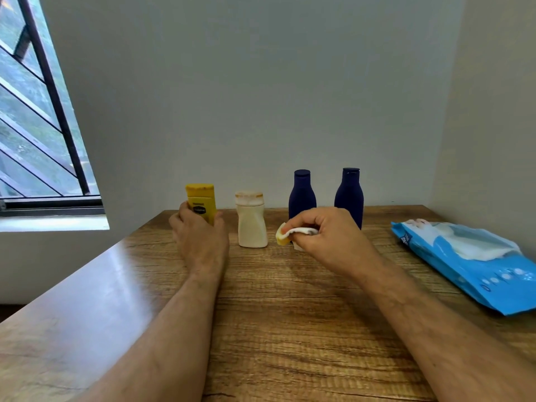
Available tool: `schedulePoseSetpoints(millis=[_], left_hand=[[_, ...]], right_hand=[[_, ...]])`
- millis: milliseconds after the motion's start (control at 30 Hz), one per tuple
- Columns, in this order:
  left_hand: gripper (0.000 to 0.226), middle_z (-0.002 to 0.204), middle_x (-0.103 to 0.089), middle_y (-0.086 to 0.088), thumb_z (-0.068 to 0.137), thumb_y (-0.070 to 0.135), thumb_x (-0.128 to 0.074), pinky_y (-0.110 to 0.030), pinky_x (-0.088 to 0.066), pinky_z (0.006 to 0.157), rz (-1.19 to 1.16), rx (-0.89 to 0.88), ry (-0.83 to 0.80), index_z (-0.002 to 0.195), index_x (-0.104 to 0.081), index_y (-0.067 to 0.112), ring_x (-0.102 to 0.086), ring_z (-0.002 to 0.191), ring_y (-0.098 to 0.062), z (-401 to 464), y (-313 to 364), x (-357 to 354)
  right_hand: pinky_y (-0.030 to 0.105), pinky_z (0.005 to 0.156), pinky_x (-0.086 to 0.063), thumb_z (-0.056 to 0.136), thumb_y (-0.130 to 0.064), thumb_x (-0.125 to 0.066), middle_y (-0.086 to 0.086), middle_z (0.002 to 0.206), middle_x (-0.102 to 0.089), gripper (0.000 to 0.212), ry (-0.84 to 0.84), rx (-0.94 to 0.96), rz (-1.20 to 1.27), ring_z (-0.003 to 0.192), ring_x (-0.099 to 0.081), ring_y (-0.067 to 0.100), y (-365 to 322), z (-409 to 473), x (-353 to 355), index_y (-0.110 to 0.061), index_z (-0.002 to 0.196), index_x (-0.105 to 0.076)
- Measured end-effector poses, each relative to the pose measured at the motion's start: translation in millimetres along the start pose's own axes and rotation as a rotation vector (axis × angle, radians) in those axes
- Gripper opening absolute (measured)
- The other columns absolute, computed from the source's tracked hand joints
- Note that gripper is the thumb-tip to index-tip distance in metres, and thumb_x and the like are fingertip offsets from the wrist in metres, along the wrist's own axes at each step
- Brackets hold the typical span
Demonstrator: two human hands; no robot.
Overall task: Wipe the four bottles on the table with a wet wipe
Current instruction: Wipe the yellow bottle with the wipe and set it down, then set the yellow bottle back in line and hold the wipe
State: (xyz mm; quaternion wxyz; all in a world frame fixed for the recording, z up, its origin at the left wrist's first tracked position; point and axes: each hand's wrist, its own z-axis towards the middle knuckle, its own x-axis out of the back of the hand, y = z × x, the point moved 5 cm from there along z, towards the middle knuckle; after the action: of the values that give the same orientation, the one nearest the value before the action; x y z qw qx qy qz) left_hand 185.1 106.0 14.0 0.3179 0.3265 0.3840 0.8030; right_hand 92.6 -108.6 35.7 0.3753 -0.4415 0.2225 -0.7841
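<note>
From the head camera, your left hand [200, 239] was wrapped around the lower part of the yellow bottle [201, 205], fingers curled on its sides, the bottle upright with its long axis vertical at the far left of the row. Your right hand [327, 236] pinched a bunched white wet wipe [300, 231], which showed a yellowish smear at its left end, and held it just above the desk [290, 314].

From the wipe, the yellow bottle lay at about nine o'clock, with the cream bottle [251, 221] standing between the two hands. So the wipe would have had to pass in front of or over that cream bottle, or you would have had to bring the yellow one across. Your left hand was the nearer one to it, already gripping.

The two dark blue bottles [301, 192] [349, 195] stood at roughly twelve and one o'clock behind your right hand, upright and near each other but apart. The blue wet wipe pack [470, 262] lay at three o'clock, well apart, its flap open with a white sheet showing.
</note>
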Motion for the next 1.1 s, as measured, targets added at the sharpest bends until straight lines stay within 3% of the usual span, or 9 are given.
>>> schedulePoseSetpoints(millis=[200, 333, 833, 1100], left_hand=[[0.066, 0.141, -0.04, -0.012, 0.089, 0.024, -0.07, -0.033, -0.038, 0.098, -0.036, 0.035, -0.018, 0.146, -0.038, 0.01, -0.046, 0.126, -0.028, 3, -6, 0], [0.072, 0.144, -0.04, -0.013, 0.086, 0.019, -0.075, -0.039, -0.04, 0.105, -0.038, 0.067, -0.038, 0.147, -0.037, 0.009, -0.045, 0.129, -0.03, 3, -8, 0], [0.073, 0.143, -0.042, -0.013, 0.083, 0.015, -0.079, -0.038, -0.041, 0.102, -0.074, 0.14, -0.074, 0.143, -0.039, 0.009, -0.048, 0.127, -0.03, 5, -13, -3], [0.076, 0.14, -0.043, -0.015, 0.08, 0.016, -0.081, -0.045, -0.042, 0.109, -0.003, 0.183, -0.121, 0.142, -0.038, 0.008, -0.047, 0.128, -0.033, 9, -23, -11]], right_hand=[[0.009, 0.073, -0.052, 0.087, -0.021, -0.073, -0.023, 0.092, -0.071, 0.017, -0.014, 0.001, -0.03, 0.09, -0.062, -0.008, 3, 2, -2, -0.038, 0.092, -0.076], [0.009, 0.074, -0.051, 0.087, -0.022, -0.073, -0.022, 0.093, -0.071, 0.016, -0.025, 0.0, -0.038, 0.09, -0.063, -0.005, 2, 1, -2, -0.035, 0.094, -0.077], [0.006, 0.071, -0.047, 0.088, -0.02, -0.072, -0.025, 0.094, -0.069, 0.017, -0.042, -0.028, -0.069, 0.09, -0.062, -0.006, 4, 0, -2, -0.034, 0.096, -0.077], [0.006, 0.069, -0.048, 0.088, -0.02, -0.072, -0.025, 0.093, -0.07, 0.018, -0.043, -0.016, -0.084, 0.091, -0.061, -0.008, 5, 1, -3, -0.035, 0.095, -0.077]])
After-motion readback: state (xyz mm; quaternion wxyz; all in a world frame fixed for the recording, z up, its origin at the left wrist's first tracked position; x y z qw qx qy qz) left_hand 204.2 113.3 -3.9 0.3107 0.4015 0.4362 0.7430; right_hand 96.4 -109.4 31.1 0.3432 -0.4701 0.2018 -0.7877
